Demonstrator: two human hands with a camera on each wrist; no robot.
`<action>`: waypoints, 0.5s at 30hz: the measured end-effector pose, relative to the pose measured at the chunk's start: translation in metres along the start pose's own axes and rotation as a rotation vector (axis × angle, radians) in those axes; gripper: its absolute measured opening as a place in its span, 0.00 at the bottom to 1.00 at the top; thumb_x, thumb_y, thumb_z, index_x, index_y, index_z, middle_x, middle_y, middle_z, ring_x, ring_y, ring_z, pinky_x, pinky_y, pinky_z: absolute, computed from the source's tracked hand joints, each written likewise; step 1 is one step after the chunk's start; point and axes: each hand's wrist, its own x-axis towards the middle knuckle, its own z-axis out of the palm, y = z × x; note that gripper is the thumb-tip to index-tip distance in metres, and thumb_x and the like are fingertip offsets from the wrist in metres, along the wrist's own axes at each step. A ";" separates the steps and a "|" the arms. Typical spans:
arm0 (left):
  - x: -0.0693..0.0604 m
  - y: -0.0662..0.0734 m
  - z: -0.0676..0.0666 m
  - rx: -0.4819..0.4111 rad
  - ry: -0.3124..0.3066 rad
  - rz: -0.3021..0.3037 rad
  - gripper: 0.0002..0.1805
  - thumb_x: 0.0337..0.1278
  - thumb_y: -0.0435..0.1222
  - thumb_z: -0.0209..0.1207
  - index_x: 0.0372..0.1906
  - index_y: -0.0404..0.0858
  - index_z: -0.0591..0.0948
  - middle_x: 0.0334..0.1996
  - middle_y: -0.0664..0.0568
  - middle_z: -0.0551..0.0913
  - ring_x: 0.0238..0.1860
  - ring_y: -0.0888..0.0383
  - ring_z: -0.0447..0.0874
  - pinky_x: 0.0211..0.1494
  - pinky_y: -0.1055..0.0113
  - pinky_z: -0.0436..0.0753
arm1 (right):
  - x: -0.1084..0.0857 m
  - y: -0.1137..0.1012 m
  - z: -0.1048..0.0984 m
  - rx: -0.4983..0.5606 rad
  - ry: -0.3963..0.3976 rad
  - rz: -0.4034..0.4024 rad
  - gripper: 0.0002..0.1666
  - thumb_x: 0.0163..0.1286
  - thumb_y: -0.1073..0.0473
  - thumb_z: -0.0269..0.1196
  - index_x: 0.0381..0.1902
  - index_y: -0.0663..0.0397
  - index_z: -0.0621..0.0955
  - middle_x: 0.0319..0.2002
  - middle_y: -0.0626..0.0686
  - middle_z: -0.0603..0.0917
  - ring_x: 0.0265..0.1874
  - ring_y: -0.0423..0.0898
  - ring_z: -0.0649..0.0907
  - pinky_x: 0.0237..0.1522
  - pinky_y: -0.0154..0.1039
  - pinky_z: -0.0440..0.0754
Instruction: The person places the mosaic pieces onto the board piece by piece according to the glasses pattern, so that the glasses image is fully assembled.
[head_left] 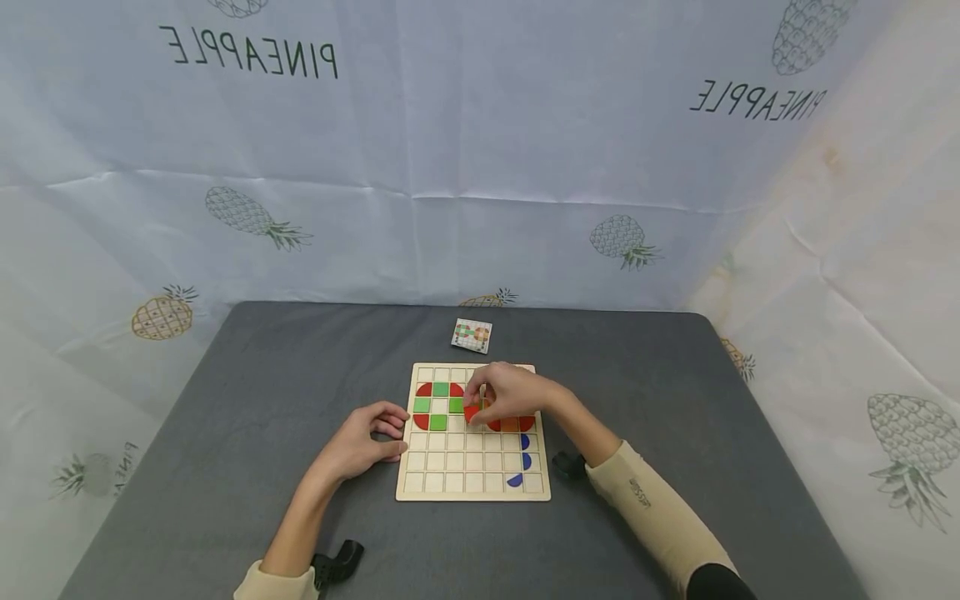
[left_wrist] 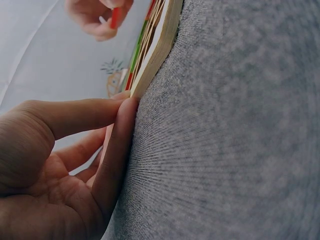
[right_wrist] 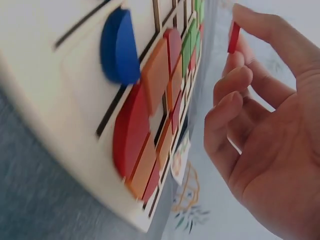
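A pale wooden grid board (head_left: pixel 455 462) lies in the middle of the table, bearing coloured pieces. Along its left edge rests my left hand (head_left: pixel 363 442), thumb and fingertips touching the rim; the left wrist view shows these fingers (left_wrist: pixel 120 145) low beside the table cloth. Over the board's upper middle, my right hand (head_left: pixel 513 392) pinches a red piece (right_wrist: pixel 234 37) between thumb and finger. That piece shows edge-on in the right wrist view, raised off the board. Green squares (head_left: pixel 438 422) and red rounded pieces (head_left: pixel 421 422) sit at upper left. Orange and red pieces (head_left: pixel 510 424) are partly hidden beneath my right hand.
Three blue half-round pieces (head_left: pixel 514 480) lie at the board's lower right, one of them tilted. Behind the board is a small pattern card (head_left: pixel 472 336). Grey cloth (head_left: pixel 645 383) covers the table; a pineapple-print curtain (head_left: pixel 450 250) hangs around it.
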 end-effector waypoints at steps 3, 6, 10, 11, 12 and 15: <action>0.001 0.000 -0.001 0.000 -0.003 0.002 0.24 0.60 0.23 0.72 0.61 0.27 0.80 0.51 0.37 0.82 0.46 0.53 0.82 0.40 0.64 0.93 | 0.007 -0.004 0.004 -0.053 -0.014 0.007 0.13 0.67 0.52 0.79 0.45 0.47 0.88 0.40 0.45 0.87 0.30 0.35 0.78 0.37 0.30 0.80; 0.002 0.001 -0.003 0.004 -0.005 -0.001 0.24 0.60 0.23 0.72 0.61 0.27 0.80 0.51 0.37 0.82 0.46 0.53 0.82 0.40 0.64 0.93 | 0.014 -0.007 0.008 -0.104 -0.024 0.037 0.12 0.67 0.51 0.79 0.44 0.45 0.89 0.39 0.43 0.86 0.30 0.35 0.78 0.38 0.30 0.79; 0.004 0.001 -0.005 0.008 -0.005 -0.008 0.24 0.60 0.23 0.72 0.61 0.28 0.80 0.51 0.37 0.82 0.46 0.53 0.82 0.40 0.64 0.93 | 0.022 -0.010 0.012 -0.169 -0.039 0.069 0.11 0.67 0.50 0.80 0.43 0.43 0.89 0.39 0.42 0.86 0.34 0.34 0.79 0.40 0.31 0.80; 0.005 0.002 -0.005 0.009 -0.005 -0.010 0.24 0.60 0.23 0.72 0.61 0.28 0.80 0.51 0.37 0.82 0.46 0.53 0.82 0.40 0.64 0.93 | 0.023 -0.011 0.013 -0.184 -0.042 0.075 0.11 0.67 0.50 0.79 0.43 0.43 0.89 0.39 0.42 0.87 0.35 0.34 0.80 0.40 0.31 0.80; 0.005 0.002 -0.005 0.011 -0.004 -0.011 0.24 0.60 0.24 0.72 0.61 0.28 0.80 0.51 0.37 0.82 0.46 0.53 0.83 0.40 0.64 0.93 | 0.025 -0.012 0.013 -0.192 -0.046 0.076 0.11 0.67 0.51 0.80 0.43 0.43 0.89 0.39 0.42 0.87 0.36 0.34 0.81 0.40 0.31 0.80; 0.007 0.002 -0.006 0.014 -0.004 -0.011 0.24 0.60 0.24 0.72 0.61 0.28 0.80 0.50 0.38 0.82 0.45 0.53 0.83 0.40 0.64 0.93 | 0.028 -0.015 0.014 -0.212 -0.051 0.081 0.11 0.67 0.51 0.80 0.42 0.43 0.89 0.38 0.42 0.88 0.36 0.35 0.81 0.40 0.32 0.80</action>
